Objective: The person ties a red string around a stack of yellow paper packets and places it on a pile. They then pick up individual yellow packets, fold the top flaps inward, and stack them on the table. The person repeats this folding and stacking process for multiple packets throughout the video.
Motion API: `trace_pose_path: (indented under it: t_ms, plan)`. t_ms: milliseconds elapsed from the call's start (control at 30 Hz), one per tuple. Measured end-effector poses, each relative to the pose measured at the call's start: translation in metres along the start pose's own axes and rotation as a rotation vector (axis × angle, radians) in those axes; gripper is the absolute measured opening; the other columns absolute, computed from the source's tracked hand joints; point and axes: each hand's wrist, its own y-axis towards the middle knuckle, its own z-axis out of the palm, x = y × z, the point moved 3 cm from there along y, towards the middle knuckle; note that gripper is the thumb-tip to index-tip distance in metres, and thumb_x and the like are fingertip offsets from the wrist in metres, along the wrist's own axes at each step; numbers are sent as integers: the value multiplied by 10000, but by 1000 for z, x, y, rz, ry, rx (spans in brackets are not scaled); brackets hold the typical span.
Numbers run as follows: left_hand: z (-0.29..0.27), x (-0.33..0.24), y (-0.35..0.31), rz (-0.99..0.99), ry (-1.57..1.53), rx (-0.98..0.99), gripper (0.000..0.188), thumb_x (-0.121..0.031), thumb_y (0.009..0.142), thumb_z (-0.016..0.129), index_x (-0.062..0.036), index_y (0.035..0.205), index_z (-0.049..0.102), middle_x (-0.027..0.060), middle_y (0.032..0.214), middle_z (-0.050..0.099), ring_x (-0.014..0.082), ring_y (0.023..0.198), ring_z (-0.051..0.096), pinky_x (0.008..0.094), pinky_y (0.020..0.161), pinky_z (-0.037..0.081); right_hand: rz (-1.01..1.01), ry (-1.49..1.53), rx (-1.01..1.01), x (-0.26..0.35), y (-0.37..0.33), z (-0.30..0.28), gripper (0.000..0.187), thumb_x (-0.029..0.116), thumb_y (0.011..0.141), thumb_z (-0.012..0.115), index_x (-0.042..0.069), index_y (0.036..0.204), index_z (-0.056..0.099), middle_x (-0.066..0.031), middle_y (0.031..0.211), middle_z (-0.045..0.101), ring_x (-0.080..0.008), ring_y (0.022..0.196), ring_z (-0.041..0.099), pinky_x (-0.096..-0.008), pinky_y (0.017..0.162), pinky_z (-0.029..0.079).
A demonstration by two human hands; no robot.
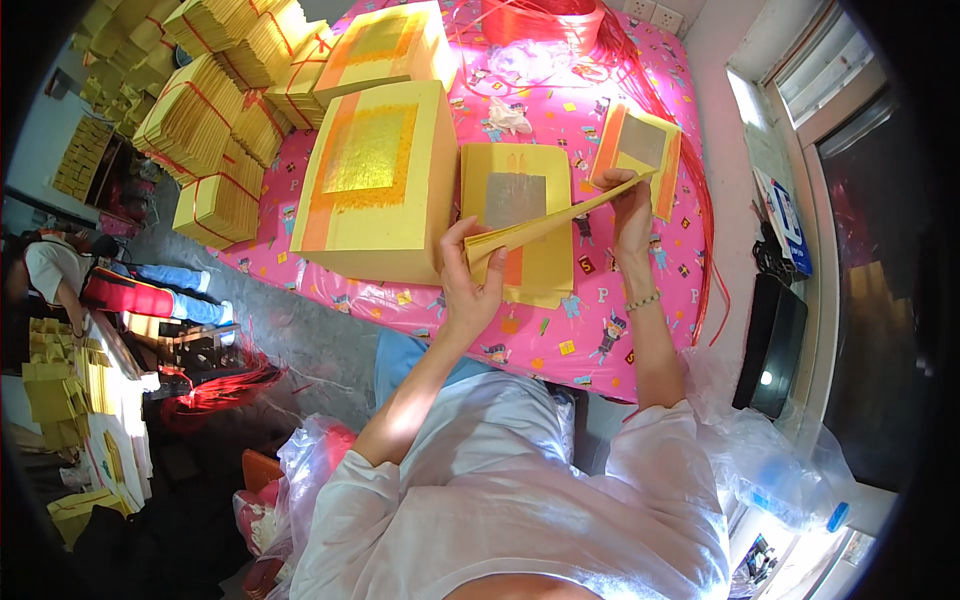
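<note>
Between my two hands I hold a thin stack of yellow joss paper (560, 219), seen edge-on and tilted up to the right. My left hand (472, 285) grips its near left end, thumb on one side and fingers on the other. At the far right end my right hand (630, 215) is closed on it. Under it lies a low pile of joss paper (515, 165) with a silver patch and an orange band. Just beyond my right hand, a smaller silver-patched pile (640, 145) rests on the pink patterned tablecloth (600, 290).
Left of my hands stands a tall joss paper block (370, 170) with a gold patch, another block (385, 45) behind it. Tied bundles (190, 110) fill the far left. A red basket (545, 25) and red plastic strips (700, 190) lie at the back and right. Another person (75, 275) works lower left.
</note>
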Motion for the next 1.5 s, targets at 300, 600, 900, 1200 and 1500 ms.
trace_pose_path:
  t_ms: [300, 600, 900, 1200, 1500]
  plan:
    - [3, 4, 0, 47, 65, -25, 261, -81, 954, 600, 14, 1176, 501, 171, 1010, 655, 284, 931, 677, 357, 808, 524, -104, 1, 43, -2, 1, -2, 638, 493, 1063, 190, 25, 907, 595, -98, 883, 640, -194, 875, 607, -358, 873, 451]
    - [13, -31, 17, -51, -318, 282, 304, -40, 932, 601, 10, 1223, 530, 142, 1127, 627, 219, 1076, 604, 321, 935, 457, -280, 119, 235, 22, -5, 22, 334, 329, 1031, 440, 64, 841, 511, -2, 758, 483, -101, 734, 506, -223, 717, 424]
    - [18, -52, 35, 83, -262, 436, 474, -34, 868, 685, -5, 1290, 470, 103, 1286, 509, 211, 1229, 483, 372, 1083, 337, 165, 415, 669, 54, -62, 87, 394, 265, 978, 558, 33, 1293, 508, -75, 1245, 515, -144, 1133, 537, -286, 985, 460]
    - [18, -42, 45, -92, -619, 278, 550, 45, 832, 694, -19, 1282, 384, 105, 1161, 534, 189, 1161, 514, 336, 1032, 400, -26, 248, 671, 31, -40, 50, 500, 326, 1031, 474, -5, 1404, 429, -84, 1377, 515, -193, 1282, 487, -325, 1038, 410]
    - [13, 16, 40, -27, -295, 326, 334, -12, 916, 617, -14, 1239, 531, 70, 1193, 558, 172, 1151, 535, 306, 996, 419, -107, -258, 462, 27, -76, 48, 631, 108, 871, 706, 17, 1414, 398, -108, 1319, 536, -212, 1262, 499, -374, 1058, 403]
